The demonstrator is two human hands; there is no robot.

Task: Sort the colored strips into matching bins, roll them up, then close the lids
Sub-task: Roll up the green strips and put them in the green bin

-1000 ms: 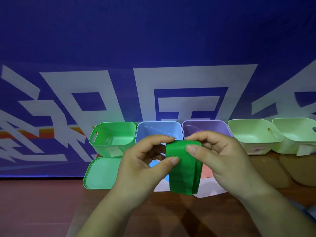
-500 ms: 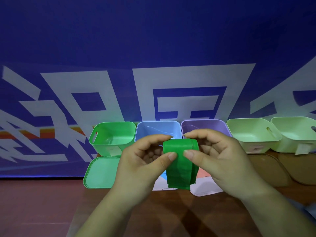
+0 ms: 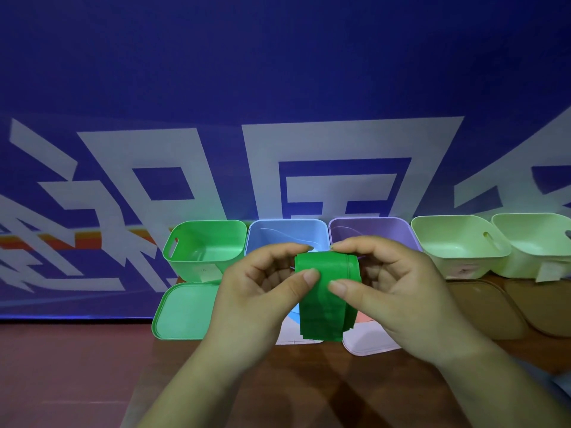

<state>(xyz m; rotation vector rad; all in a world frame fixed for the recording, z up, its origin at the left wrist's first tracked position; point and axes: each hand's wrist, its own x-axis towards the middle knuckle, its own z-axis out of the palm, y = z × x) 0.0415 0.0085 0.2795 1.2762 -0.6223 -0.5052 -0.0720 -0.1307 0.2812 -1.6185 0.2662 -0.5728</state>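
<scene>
Green strips [image 3: 324,265] before blue bin [image 3: 287,237]

Open table [image 3: 71,381] left, perhaps gapless bin row [image 3: 287,231] behind

strips [image 3: 324,291]: dark green
first bin [image 3: 204,248]: bright green
second bin [image 3: 284,233]: light blue
third bin [image 3: 370,228]: lilac
fourth bin [image 3: 457,245]: pale green
left lid [image 3: 185,310]: mint green
right lid [image 3: 482,307]: brown
backdrop [image 3: 278,72]: deep blue, white characters, orange stripe
table [image 3: 309,381]: reddish brown
</scene>
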